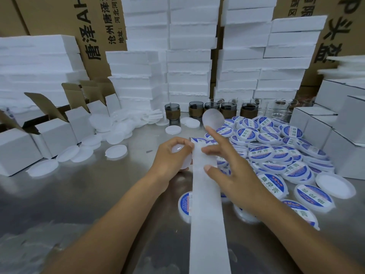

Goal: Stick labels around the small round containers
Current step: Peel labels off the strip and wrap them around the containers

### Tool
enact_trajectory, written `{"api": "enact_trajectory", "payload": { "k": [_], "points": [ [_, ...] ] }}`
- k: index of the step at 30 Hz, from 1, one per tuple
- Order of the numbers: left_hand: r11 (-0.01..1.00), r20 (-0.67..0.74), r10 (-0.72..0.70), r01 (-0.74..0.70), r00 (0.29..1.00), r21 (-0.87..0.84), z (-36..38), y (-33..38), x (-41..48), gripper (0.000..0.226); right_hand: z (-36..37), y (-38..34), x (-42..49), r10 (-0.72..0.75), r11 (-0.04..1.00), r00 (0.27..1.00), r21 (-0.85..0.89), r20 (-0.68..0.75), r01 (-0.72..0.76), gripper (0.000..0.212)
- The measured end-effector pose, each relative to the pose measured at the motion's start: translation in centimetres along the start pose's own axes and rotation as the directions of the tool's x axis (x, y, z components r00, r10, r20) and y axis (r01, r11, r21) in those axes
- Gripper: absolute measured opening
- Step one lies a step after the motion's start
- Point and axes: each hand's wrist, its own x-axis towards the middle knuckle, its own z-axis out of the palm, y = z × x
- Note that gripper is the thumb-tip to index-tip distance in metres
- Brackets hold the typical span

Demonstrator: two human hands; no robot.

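Left hand: your fingers are curled round the small round container, holding it above the worktop, right against the left edge of the strip.
Right hand: the fingers are spread and mostly straight. The thumb and one fingertip press on the label strip, and the index points up, free. It's not gripping anything as far as I can see.
Label strip: it runs from near you up between both hands, and the printed end sits just beside the container.
Can't tell: whether a label edge is touching the container wall yet, since your left hand hides that spot.
Risk, crooked wrap: if the container sits tilted against the strip when the label first touches, I reckon it'll spiral off line and the ends won't meet.
Risk, creases: you're only pressing on the strip, not pinching it, so it could slide sideways mid-roll and wrinkle the label.
Risk, loose tail: the long strip lies over a labelled container that's on its edge. A hard pull could send that one rolling.
Risk, the heap: the finished containers are piled right by your right wrist, so a wide sweep would probably scatter them.
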Motion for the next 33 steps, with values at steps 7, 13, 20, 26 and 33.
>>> {"api": "enact_trajectory", "payload": {
  "k": [7, 13, 20, 26, 33],
  "points": [
    [0.974, -0.151, 0.001, -0.035, 0.988, -0.224, -0.5, 1.0, 0.4, 0.015, 0.4, 1.1, 0.2, 0.100, 0.993, 0.981, -0.083, 0.165, -0.087, 0.084],
    [0.758, 0.142, -0.046, 0.127, 0.989, -0.640, -1.1, 1.8, 0.2, 0.012, 0.7, 1.1, 0.4, 0.099, 0.995, 0.987, -0.026, 0.129, -0.097, 0.081],
    [0.838, 0.458, -0.194, 0.389, 0.868, -0.382, 1.0, -0.3, -0.4, 0.019, -0.2, 0.5, 1.1, 0.141, 0.972, 0.938, 0.222, -0.315, -0.072, 0.046],
    [0.796, 0.455, -0.241, 0.443, 0.857, -0.414, 1.1, -0.7, 0.0, 0.024, -1.1, -1.1, 1.3, 0.277, 0.824, 0.919, 0.561, -0.282, -0.076, 0.010],
    [0.744, 0.567, -0.187, 0.492, 0.802, -0.452, 1.3, -0.9, 0.2, 0.069, -0.6, -0.9, 1.0, 0.352, 0.677, 0.930, 0.656, 0.111, -0.334, 0.012]
  ]
}}
